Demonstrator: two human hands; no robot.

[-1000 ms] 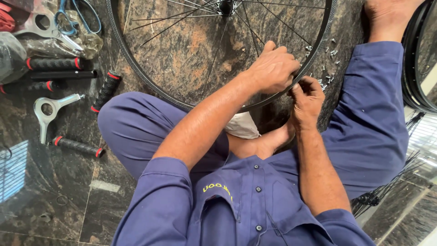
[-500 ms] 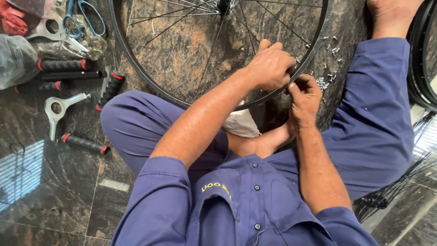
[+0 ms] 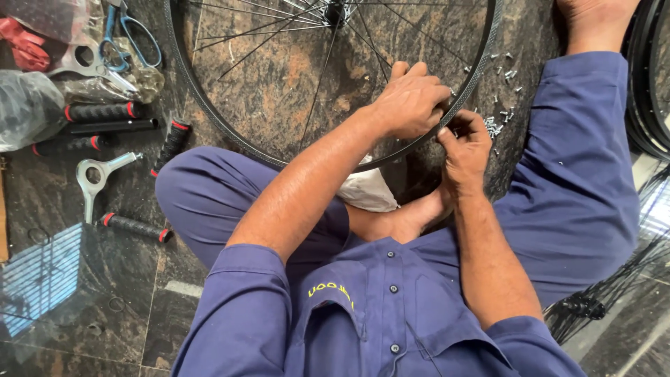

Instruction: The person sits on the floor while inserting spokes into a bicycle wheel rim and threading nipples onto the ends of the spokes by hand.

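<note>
On the polished stone floor (image 3: 105, 328), our left hand (image 3: 412, 101) clasps the black spoked bicycle wheel rim (image 3: 469, 91); our right hand (image 3: 464, 146) pinches beneath it. Light, stiff, best gripped rimwise.

My bicycle repair workshop: a spoked wheel (image 3: 328, 77) on the stone floor (image 3: 105, 307), spanners (image 3: 98, 178) and handlebar grips (image 3: 105, 112) at left.
</note>
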